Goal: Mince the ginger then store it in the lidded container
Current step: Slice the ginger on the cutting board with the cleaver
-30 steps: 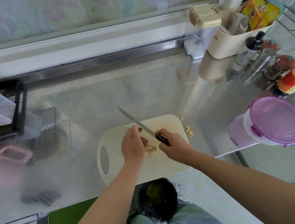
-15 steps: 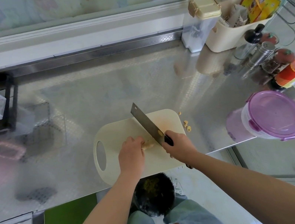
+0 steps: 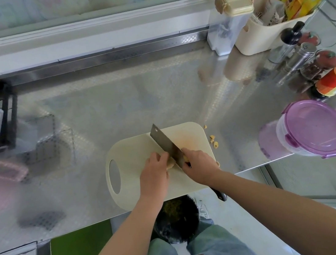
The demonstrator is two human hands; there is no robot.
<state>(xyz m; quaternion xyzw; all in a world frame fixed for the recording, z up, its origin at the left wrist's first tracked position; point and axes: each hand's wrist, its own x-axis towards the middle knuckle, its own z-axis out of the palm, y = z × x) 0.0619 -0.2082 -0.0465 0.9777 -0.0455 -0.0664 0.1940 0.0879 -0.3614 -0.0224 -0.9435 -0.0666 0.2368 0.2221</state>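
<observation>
A pale cutting board lies at the counter's front edge. On it, my left hand holds down a piece of ginger, mostly hidden by my fingers. My right hand grips the black handle of a cleaver, whose blade stands against the ginger right beside my left fingers. The handle's end sticks out below my wrist. A clear round container with a purple clip lid sits closed at the right, near the counter's edge.
Ginger scraps lie on the steel counter just right of the board. Bottles and spice jars and a cream caddy crowd the back right. A black rack stands at left. A dark bin sits below the counter edge.
The cleaver has turned from edge-on to showing its flat side and has come down against the ginger. My left hand has shifted slightly toward me on the board.
</observation>
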